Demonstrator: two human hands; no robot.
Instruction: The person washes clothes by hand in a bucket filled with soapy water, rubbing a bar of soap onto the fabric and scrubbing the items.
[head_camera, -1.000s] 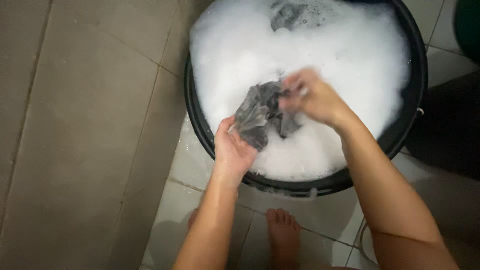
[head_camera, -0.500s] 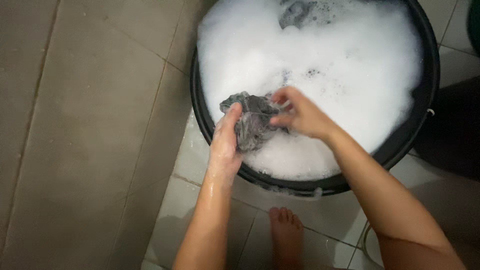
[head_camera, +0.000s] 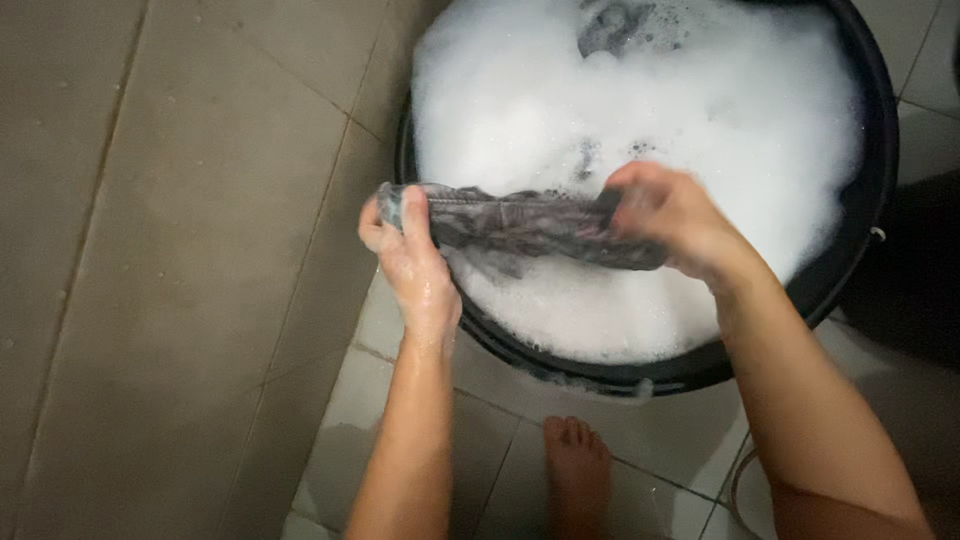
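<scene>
A wet grey cloth (head_camera: 520, 222) is stretched out sideways over a black round tub (head_camera: 845, 270) full of white soap foam (head_camera: 640, 100). My left hand (head_camera: 405, 250) grips the cloth's left end, just past the tub's left rim. My right hand (head_camera: 672, 215) grips its right end above the foam. Both hands are wet. More dark fabric (head_camera: 612, 22) pokes out of the foam at the tub's far side.
The tub stands on a tiled floor (head_camera: 180, 280), wet in front of it. My bare foot (head_camera: 578, 470) rests on the tiles just before the tub. A dark shape (head_camera: 915, 270) lies to the right of the tub.
The cloth was bunched between my hands; my left hand has moved left and my right hand right, pulling it out into a long strip.
</scene>
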